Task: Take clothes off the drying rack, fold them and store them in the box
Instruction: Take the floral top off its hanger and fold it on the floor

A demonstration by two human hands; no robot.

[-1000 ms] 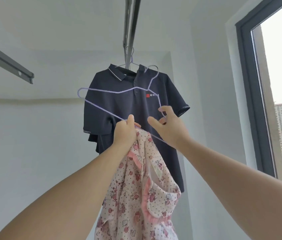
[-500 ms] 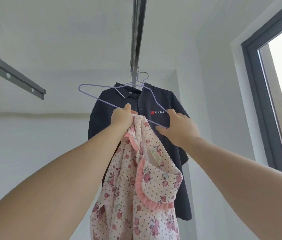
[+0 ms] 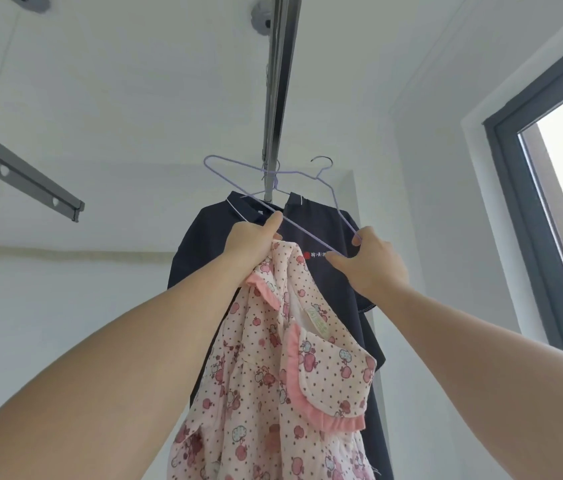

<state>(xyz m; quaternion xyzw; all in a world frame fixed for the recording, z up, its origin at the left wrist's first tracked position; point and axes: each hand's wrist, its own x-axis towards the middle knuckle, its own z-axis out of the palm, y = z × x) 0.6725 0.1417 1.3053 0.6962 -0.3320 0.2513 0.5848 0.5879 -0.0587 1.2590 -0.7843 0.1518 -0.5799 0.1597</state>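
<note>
White walls (image 3: pixel 446 209) and ceiling (image 3: pixel 134 81); a dark-framed window (image 3: pixel 529 188) admits bright daylight.

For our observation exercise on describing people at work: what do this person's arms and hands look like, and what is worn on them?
Both forearms are bare with no sleeve in view. The left hand and right hand wear no gloves, and no rings, watch or bracelet show. Fingernails look short and unpainted.

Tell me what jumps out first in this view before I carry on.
The pink apple-print garment fills the lower centre, bunched in the left hand, which also touches a lilac wire hanger. The right hand pinches that hanger's lower right corner. Behind hangs a dark navy polo shirt under the ceiling rack rail.
</note>
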